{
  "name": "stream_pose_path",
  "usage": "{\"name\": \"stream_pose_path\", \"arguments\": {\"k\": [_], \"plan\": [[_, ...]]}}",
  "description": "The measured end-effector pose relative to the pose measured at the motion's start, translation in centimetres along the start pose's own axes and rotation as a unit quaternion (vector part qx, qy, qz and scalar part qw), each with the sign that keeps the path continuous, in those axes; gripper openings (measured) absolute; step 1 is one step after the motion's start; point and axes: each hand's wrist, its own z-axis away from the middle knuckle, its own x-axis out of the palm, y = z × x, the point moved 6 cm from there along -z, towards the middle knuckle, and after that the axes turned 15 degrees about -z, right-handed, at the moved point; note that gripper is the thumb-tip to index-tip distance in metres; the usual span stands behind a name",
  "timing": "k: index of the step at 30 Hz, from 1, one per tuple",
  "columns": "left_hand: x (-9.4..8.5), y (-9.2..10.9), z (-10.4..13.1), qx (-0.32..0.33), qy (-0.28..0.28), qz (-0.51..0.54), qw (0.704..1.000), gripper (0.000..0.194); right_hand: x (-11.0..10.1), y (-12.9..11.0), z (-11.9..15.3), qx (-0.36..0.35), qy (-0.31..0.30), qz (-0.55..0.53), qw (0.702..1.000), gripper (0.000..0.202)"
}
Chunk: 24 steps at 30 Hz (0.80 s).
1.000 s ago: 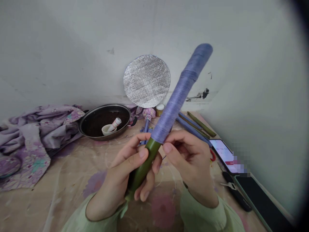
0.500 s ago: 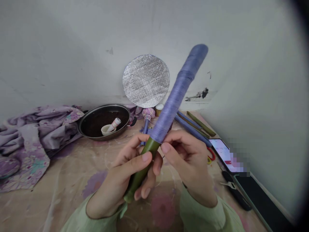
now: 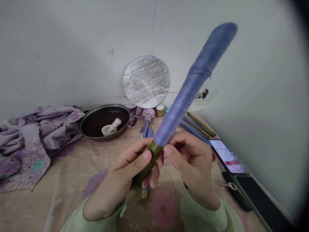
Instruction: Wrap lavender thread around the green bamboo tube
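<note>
A green bamboo stick (image 3: 154,150) slants up to the right in front of me, its upper length wound in blue-purple thread (image 3: 183,100). My left hand (image 3: 130,167) is closed round the bare green end, thumb on top and fingers beneath. At the lower edge of the winding, my right hand (image 3: 190,161) is pinched, thumb and forefinger against the stick, with a short bit of strand showing below the fingers. Under my left fingers a small tan, squarish piece (image 3: 144,194) shows with some blue above it; most of it is hidden.
A dark pan (image 3: 89,137) holds a white cup (image 3: 105,130) with a rolled piece. Purple cloth (image 3: 31,138) lies left. A silver disc (image 3: 146,82) leans against the wall behind a jar (image 3: 159,111). At right are more sticks (image 3: 202,125), a phone (image 3: 223,154) and keys (image 3: 231,186).
The stick's wrapped end has swung up and to the right, and the green end has slid deeper into my left hand. The tan piece now shows beneath it. My right hand stays pinched at the winding.
</note>
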Motion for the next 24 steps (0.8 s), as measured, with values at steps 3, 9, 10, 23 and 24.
{"name": "stream_pose_path", "arguments": {"k": [3, 9, 10, 23, 24], "plan": [[0.44, -0.04, 0.03, 0.006, -0.015, 0.041, 0.999, 0.017, 0.02, 0.00, -0.08, 0.012, -0.011, -0.005, 1.000, 0.016], [0.82, -0.52, -0.10, 0.010, -0.061, 0.078, 0.995, 0.020, 0.01, -0.49, -0.10, -0.017, -0.012, 0.017, 1.000, 0.017], [0.84, -0.47, -0.15, 0.023, -0.072, 0.085, 0.994, 0.019, 0.06, -0.45, -0.08, -0.014, -0.015, 0.007, 1.000, 0.016], [0.64, 0.05, -0.27, 0.010, -0.009, 0.039, 0.999, 0.019, -0.14, -0.44, 0.07, -0.007, 0.014, 0.011, 1.000, 0.017], [0.70, 0.13, -0.24, 0.008, -0.011, 0.039, 0.999, 0.019, -0.11, -0.44, 0.11, -0.008, 0.013, 0.004, 1.000, 0.017]]}}
